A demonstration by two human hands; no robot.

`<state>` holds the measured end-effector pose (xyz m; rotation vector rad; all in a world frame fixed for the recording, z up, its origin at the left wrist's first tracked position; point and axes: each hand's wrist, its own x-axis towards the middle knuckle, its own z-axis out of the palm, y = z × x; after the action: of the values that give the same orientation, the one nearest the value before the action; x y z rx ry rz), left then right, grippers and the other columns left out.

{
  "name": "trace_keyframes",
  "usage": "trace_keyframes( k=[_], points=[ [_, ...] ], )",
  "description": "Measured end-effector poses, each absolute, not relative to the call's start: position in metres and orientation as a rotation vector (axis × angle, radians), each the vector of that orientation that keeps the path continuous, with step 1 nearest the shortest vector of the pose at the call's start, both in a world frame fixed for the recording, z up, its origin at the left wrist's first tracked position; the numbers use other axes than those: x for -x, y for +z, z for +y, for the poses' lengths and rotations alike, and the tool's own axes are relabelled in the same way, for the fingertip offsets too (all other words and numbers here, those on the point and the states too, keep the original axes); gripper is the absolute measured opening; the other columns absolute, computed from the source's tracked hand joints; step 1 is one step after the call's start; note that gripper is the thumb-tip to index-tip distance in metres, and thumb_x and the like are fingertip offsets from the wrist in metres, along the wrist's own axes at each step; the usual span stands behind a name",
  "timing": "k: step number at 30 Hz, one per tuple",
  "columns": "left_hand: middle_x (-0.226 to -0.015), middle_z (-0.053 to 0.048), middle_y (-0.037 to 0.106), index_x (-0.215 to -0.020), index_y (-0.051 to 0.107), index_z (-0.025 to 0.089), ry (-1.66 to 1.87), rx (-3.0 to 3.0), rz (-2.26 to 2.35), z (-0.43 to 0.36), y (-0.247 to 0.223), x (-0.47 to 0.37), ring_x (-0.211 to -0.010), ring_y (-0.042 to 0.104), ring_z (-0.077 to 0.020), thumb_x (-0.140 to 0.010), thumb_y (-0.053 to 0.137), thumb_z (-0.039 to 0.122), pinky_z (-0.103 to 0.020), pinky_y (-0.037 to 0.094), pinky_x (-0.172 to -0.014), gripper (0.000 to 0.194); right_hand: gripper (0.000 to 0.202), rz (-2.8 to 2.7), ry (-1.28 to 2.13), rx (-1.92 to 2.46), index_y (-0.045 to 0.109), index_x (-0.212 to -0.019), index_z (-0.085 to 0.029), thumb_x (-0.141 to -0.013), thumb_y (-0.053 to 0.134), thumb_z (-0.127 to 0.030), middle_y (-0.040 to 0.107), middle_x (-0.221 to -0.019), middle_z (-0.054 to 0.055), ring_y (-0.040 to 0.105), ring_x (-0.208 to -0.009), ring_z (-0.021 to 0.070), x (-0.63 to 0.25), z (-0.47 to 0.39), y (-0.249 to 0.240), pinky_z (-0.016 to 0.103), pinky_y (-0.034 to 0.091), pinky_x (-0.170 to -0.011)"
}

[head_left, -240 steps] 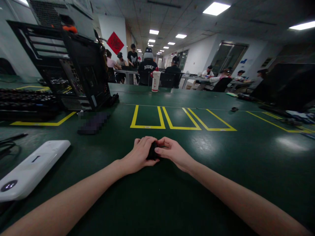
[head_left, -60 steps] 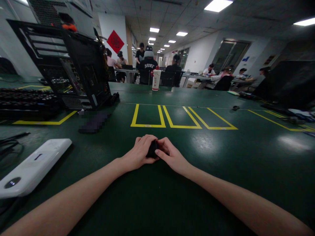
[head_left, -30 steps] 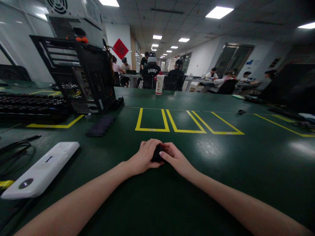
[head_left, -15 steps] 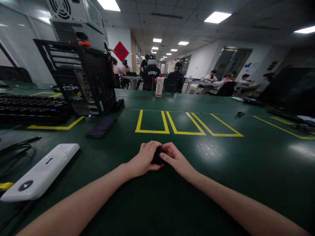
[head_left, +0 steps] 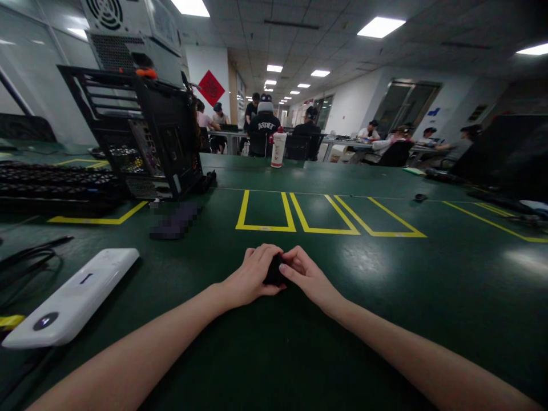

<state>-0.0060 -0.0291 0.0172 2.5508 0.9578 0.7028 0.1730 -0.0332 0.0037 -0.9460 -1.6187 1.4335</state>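
A small black object (head_left: pixel 273 273) sits between my hands, low over the green table (head_left: pixel 368 319); its kind cannot be made out because my fingers cover most of it. My left hand (head_left: pixel 252 274) wraps round it from the left, fingers over the top and thumb on the near side. From the right, my right hand (head_left: pixel 309 278) closes on its edge, with the thumb on the face toward me and the fingers bent behind.
Left stand an open black computer case (head_left: pixel 158 131), a dark phone-like slab (head_left: pixel 175 221), a white power bank (head_left: pixel 75 297) and black cables (head_left: pixel 29 257). Yellow tape outlines (head_left: pixel 265 228) mark the table ahead. A white cup (head_left: pixel 278 149) stands farther back. People sit at distant tables.
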Motion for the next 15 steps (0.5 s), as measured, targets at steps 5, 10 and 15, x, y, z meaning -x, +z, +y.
trace_keyframes(
  k=[5, 10, 15],
  points=[
    [-0.114, -0.009, 0.046, -0.117, 0.031, 0.020, 0.696, -2.552, 0.958, -0.0288, 0.0169, 0.0058, -0.106, 0.045, -0.0239, -0.076, 0.063, 0.026, -0.040, 0.033, -0.089, 0.052, 0.021, -1.625, 1.438, 0.974, 0.048, -0.098, -0.021, -0.080, 0.055, -0.029, 0.054, -0.100, 0.002, 0.052, -0.100, 0.0173, -0.1726, -0.0289, 0.0001, 0.036, 0.041, -0.089],
    [-0.114, -0.009, 0.045, -0.116, 0.032, 0.021, 0.696, -2.551, 0.953, -0.0288, 0.0177, 0.0064, -0.106, 0.045, -0.0240, -0.076, 0.062, 0.024, -0.040, 0.034, -0.089, 0.051, 0.022, -1.615, 1.544, 0.843, 0.047, -0.092, -0.022, -0.076, 0.061, -0.024, 0.054, -0.097, 0.001, 0.054, -0.095, 0.0168, -0.1752, -0.0307, 0.0012, 0.034, 0.045, -0.081],
    [-0.114, -0.009, 0.045, -0.116, 0.032, 0.021, 0.692, -2.549, 0.957, -0.0284, 0.0175, 0.0061, -0.106, 0.045, -0.0240, -0.075, 0.062, 0.025, -0.040, 0.034, -0.089, 0.051, 0.016, -1.611, 1.497, 0.862, 0.047, -0.089, -0.022, -0.078, 0.058, -0.027, 0.054, -0.094, 0.000, 0.054, -0.093, 0.0154, -0.1752, -0.0324, 0.0028, 0.033, 0.044, -0.081]
  ],
)
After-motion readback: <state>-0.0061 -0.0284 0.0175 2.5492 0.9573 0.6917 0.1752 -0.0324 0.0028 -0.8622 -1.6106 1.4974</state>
